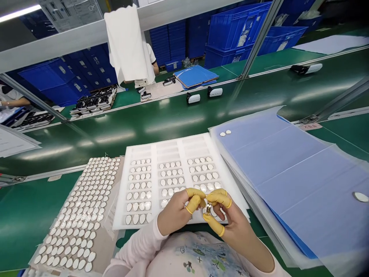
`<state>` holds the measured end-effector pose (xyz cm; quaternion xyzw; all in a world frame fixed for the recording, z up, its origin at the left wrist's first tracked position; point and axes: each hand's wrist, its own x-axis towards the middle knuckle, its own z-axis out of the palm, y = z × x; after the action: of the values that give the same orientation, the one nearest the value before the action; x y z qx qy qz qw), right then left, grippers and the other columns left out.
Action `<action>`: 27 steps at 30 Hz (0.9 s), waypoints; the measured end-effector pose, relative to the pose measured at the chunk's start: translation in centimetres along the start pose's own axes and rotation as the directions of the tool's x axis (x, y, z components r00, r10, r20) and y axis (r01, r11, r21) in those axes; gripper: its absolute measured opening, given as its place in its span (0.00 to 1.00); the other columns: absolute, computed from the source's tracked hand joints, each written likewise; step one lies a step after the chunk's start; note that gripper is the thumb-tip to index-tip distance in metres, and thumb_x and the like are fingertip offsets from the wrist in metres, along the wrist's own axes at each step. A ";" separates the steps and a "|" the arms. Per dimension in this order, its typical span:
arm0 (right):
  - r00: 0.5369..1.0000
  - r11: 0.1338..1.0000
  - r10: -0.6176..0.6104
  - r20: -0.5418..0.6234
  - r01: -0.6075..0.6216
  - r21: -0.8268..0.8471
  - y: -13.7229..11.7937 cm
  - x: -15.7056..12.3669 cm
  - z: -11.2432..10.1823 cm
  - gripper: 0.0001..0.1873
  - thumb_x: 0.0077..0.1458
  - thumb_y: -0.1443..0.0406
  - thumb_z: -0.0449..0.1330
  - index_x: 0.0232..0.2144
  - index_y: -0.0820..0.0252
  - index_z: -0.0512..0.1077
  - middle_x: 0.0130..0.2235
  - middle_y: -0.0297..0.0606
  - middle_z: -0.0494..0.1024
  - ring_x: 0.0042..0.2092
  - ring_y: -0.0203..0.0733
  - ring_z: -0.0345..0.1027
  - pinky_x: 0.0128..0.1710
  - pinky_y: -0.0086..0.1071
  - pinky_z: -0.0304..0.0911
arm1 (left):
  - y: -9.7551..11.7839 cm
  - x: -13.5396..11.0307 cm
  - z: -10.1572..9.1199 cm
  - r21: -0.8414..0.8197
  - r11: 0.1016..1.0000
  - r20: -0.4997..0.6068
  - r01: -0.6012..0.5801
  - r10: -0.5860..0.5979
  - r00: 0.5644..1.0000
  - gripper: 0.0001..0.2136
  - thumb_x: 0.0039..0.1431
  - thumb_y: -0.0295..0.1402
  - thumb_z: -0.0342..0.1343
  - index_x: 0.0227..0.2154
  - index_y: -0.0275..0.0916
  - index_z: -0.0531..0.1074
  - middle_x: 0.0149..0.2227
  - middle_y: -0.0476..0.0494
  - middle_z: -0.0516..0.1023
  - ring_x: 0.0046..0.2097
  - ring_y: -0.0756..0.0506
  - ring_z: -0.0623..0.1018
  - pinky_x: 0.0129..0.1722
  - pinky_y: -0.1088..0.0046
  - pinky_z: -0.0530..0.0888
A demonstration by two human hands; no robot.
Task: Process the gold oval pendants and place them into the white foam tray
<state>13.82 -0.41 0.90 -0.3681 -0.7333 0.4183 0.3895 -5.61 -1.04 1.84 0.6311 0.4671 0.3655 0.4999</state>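
My right hand (230, 217), with yellow finger cots, pinches a small shiny metal part (208, 208) between thumb and fingers. Close against it, my left hand (178, 207) has its yellow-covered thumb and forefinger pressed together; what lies between those tips is too small to make out. Both hands are over the near part of a white foam tray (154, 184). Rows of white oval pieces with dark rims (138, 219) sit in the tray's slots, and some are hidden by my hands.
At left, a board (108, 227) carries many similar ovals. Blue sheets (276, 165) with a few ovals lie at right. Beyond runs a green conveyor belt (161, 115) with black-and-white parts (193, 98). A white cloth (127, 42) hangs overhead, partly covering a person.
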 end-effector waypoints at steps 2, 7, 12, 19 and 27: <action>0.999 0.998 -0.046 0.017 0.046 -0.039 -0.2 0.1 0.0 0.18 0.61 0.72 0.55 0.49 0.45 0.64 0.36 0.30 0.63 0.28 0.36 0.56 0.33 0.34 0.61 | 0.1 0.2 -0.3 -0.175 0.979 0.129 0.109 -0.087 0.988 0.27 0.65 0.58 0.46 0.40 0.36 0.74 0.31 0.44 0.75 0.32 0.49 0.74 0.36 0.70 0.74; 0.996 0.990 -0.090 0.030 0.092 -0.109 -0.1 0.1 0.2 0.20 0.60 0.74 0.55 0.50 0.46 0.65 0.34 0.30 0.62 0.28 0.37 0.57 0.31 0.34 0.63 | 0.6 0.8 -0.7 -0.271 0.944 0.138 0.186 -0.153 0.978 0.24 0.53 0.55 0.63 0.36 0.35 0.75 0.33 0.45 0.75 0.33 0.50 0.73 0.37 0.72 0.73; 0.996 0.984 -0.048 0.080 0.061 -0.167 -0.1 -0.1 0.1 0.20 0.60 0.74 0.55 0.51 0.47 0.66 0.33 0.31 0.63 0.28 0.38 0.60 0.30 0.34 0.65 | 1.1 1.1 -0.7 -0.251 0.938 0.132 0.237 -0.209 0.969 0.18 0.51 0.45 0.68 0.35 0.35 0.75 0.35 0.46 0.76 0.35 0.50 0.74 0.39 0.72 0.73; 0.984 0.985 -0.065 0.163 0.089 -0.146 -0.2 0.3 -1.2 0.21 0.63 0.72 0.56 0.55 0.45 0.65 0.39 0.35 0.70 0.34 0.40 0.69 0.35 0.36 0.71 | 1.0 1.0 -0.8 -0.238 0.958 0.143 0.160 -0.129 0.981 0.15 0.56 0.42 0.65 0.38 0.36 0.73 0.36 0.45 0.74 0.39 0.49 0.74 0.44 0.70 0.73; 0.978 0.980 -0.194 -0.077 0.196 0.019 0.1 -0.1 -1.3 0.21 0.61 0.72 0.61 0.52 0.42 0.67 0.39 0.36 0.74 0.38 0.43 0.71 0.37 0.37 0.72 | 0.1 0.7 -0.1 -0.564 0.825 0.121 0.024 0.054 0.991 0.20 0.54 0.44 0.68 0.42 0.40 0.68 0.43 0.42 0.71 0.43 0.46 0.76 0.43 0.66 0.77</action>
<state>15.06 -0.06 1.25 -0.3047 -0.7451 0.3736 0.4608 -5.45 -0.38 1.92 0.4816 0.2991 0.4487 0.6909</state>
